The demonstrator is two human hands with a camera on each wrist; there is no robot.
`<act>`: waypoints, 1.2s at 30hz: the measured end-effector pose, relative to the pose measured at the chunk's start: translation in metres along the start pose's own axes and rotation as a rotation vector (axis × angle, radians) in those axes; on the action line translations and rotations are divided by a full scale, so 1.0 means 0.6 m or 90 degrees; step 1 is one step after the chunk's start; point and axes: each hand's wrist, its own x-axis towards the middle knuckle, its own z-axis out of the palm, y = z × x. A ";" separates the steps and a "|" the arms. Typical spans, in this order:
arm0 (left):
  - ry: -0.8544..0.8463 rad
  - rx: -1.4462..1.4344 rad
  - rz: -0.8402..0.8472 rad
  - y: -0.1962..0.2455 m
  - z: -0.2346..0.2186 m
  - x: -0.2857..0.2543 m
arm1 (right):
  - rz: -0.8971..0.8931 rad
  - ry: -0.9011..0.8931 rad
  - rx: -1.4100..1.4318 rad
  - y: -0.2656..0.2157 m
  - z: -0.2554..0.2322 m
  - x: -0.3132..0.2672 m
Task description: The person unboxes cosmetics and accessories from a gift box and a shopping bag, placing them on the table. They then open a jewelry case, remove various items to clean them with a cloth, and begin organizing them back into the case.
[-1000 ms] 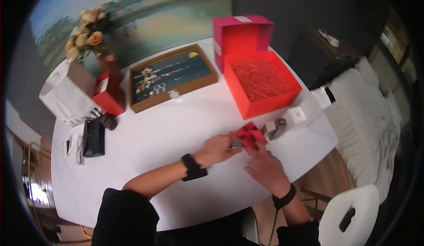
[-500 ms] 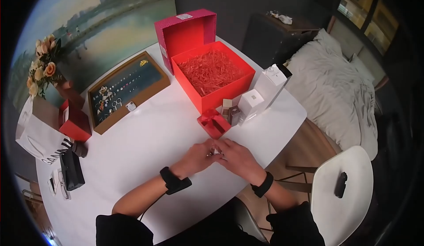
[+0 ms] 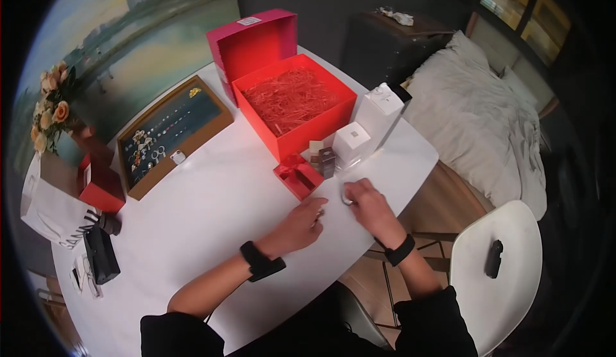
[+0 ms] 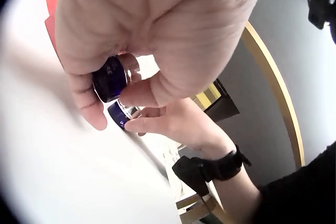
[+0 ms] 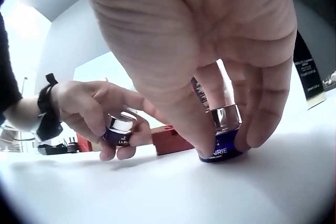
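My left hand (image 3: 297, 226) grips a small dark-blue jar (image 5: 116, 136) with a silver lid, raised off the table in the right wrist view. My right hand (image 3: 373, 214) pinches a second blue jar (image 5: 227, 148), also silver-lidded, whose base is right at the tabletop. Just beyond the left fingertips lies a small red gift box (image 3: 308, 182) with a red ribbon bow. From the head camera, the fingers mostly hide both jars.
Beyond the hands stand small brown boxes (image 3: 326, 162), white boxes (image 3: 351, 140) and a large red box (image 3: 266, 126) of shredded paper. A jewellery tray (image 3: 144, 184) lies to the left, near a white paper bag (image 3: 54, 212). A white chair (image 3: 475, 261) is at the right.
Both hands left the red gift box, came together in front of it, then parted. The right hand moved right with one jar, the left staying near the box. The head view swung right.
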 end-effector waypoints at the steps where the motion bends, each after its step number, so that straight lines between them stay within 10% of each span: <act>1: 0.011 0.007 -0.009 -0.007 0.010 0.006 | -0.012 -0.007 0.006 0.018 0.001 -0.003; 7: 0.106 0.235 0.150 -0.013 0.051 0.047 | 0.034 0.070 0.094 0.074 0.022 -0.016; 11: 0.123 0.277 -0.035 -0.008 0.071 0.069 | 0.014 0.030 0.230 0.137 0.035 -0.023; 19: 0.136 0.256 -0.089 0.008 0.047 0.051 | -0.016 0.002 -0.052 -0.070 -0.035 -0.028; 21: 0.112 0.243 -0.020 0.026 -0.006 0.014 | -0.125 -0.080 -0.096 -0.105 -0.043 -0.036; 23: 0.021 0.201 -0.172 0.085 -0.121 -0.051 | -0.111 -0.077 -0.100 -0.144 -0.035 -0.040; 31: 0.591 0.513 -0.343 0.003 -0.469 -0.306 | -0.104 -0.242 -0.058 -0.213 -0.004 -0.029; 36: 0.675 0.710 -0.347 -0.041 -0.608 -0.352 | -0.092 -0.331 -0.128 -0.268 0.013 -0.022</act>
